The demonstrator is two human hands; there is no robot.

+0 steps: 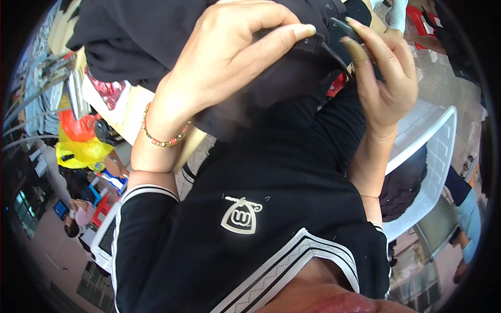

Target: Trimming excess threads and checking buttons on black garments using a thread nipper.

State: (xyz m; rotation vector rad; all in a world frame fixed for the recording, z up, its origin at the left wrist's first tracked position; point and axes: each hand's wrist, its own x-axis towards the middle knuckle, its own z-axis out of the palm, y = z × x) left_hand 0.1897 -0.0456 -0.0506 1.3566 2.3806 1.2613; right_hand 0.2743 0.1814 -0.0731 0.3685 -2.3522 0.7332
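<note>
My left hand, with a beaded bracelet on its wrist, is closed on the edge of a black cloth piece, thumb and fingers pinching it. The cloth hangs in front of my black shirt. To its right, my right hand is raised, with a small dark, flat, blade-like tool between its fingers and thumb. The tool's exact kind is not clear. Its tip lies close to the cloth edge by my left thumb. A larger heap of black cloth lies beyond my left hand.
A white plastic crate with dark cloth inside stands at my right. On the left are a pale tabletop, red patterned fabric and a yellow plastic bag. Other people are at both sides, including a person in pink.
</note>
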